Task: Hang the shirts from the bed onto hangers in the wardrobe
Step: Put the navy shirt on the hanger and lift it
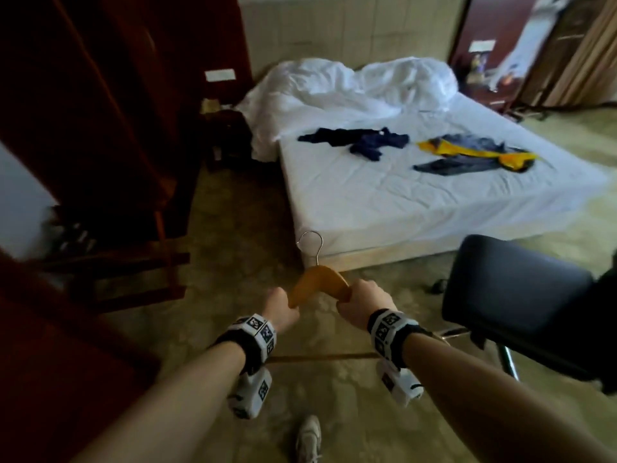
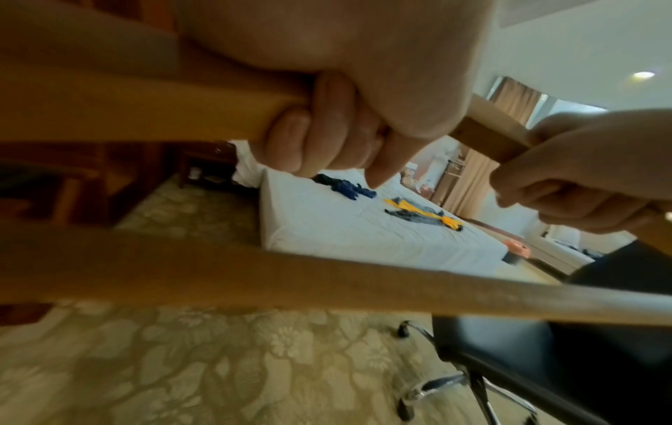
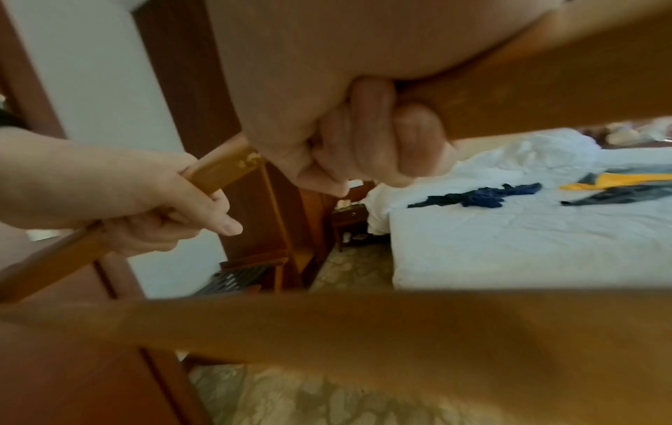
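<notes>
Both the left hand (image 1: 279,308) and right hand (image 1: 362,304) grip the wooden hanger (image 1: 319,281) between them.

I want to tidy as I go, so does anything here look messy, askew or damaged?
Two shirts lie crumpled on the bed: a navy shirt and a grey and yellow shirt. The white duvet is bunched at the head end. Both hands, left hand and right hand, grip the wooden hanger, which looks intact.
</notes>
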Motion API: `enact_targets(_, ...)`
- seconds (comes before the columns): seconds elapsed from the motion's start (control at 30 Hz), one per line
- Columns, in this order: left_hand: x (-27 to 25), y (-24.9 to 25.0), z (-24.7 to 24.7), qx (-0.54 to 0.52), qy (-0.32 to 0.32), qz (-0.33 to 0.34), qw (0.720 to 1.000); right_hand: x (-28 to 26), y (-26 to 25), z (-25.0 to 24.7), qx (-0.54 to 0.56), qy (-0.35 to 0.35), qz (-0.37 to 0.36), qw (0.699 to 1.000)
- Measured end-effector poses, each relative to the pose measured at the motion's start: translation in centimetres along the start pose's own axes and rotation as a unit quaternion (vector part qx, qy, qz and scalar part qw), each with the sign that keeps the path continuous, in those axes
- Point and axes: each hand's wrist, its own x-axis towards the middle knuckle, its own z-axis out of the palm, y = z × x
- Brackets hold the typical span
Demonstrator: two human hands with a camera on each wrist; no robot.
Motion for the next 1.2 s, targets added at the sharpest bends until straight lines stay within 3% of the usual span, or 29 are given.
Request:
enact_targets(0.27, 13.7, 6.7, 3.9, 0.008, -0.118, 0.052, 0.992, 10.6, 6.1, -2.4, -0.014, -0.008, 0.115, 0.993)
enact_targets(0.57, 23.4, 17.7, 7.6, 0.105, -0.17, 0.111, 0.974, 20.0, 14.1, -6.7, 0.015, -0.012, 0.183, 0.983)
enact_targets(0.83, 34.9, 31.6, 9.5, 0.196, -0.15, 0.132, 0.96, 33.5, 23.0, -14.6, 0.057, -0.013, 0.188, 0.98)
enact_targets(0.93, 38.5, 36.5, 9.3, 0.184, -0.147, 0.136, 0.962, 37.9, 25.2, -18.3, 0.059, -0.009, 0.183, 0.981)
enact_targets(1.2, 48.1, 44.6, 9.5, 0.186, -0.146, 0.125, 0.964, 49.5, 29.2, -24.6, 0.042, -0.031, 0.175, 0.983)
